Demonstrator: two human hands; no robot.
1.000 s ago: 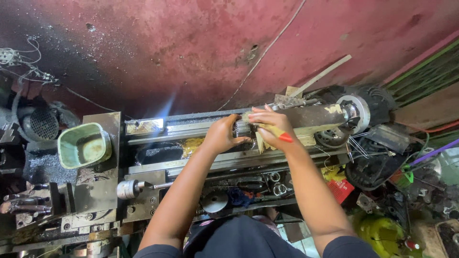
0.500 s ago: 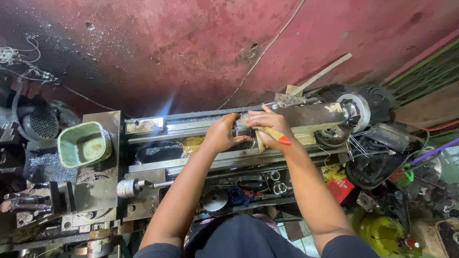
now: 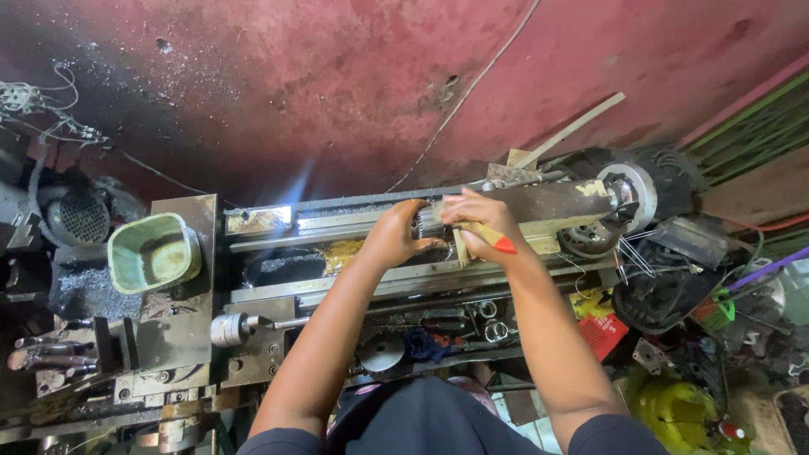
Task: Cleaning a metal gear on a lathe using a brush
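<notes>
- Hands meet over a lathe bed (image 3: pixel 354 221), just apart from each other.
- Left hand (image 3: pixel 394 234) curls around a small toothed metal part (image 3: pixel 417 224) on the bed; whether it grips tight cannot be told.
- Right hand (image 3: pixel 479 221) is closed on a wooden stick with a red tip (image 3: pixel 491 238), just beside the part.
- Green tub (image 3: pixel 153 252) sits well to the left; a dark motor (image 3: pixel 649 181) lies at the right end.
</notes>
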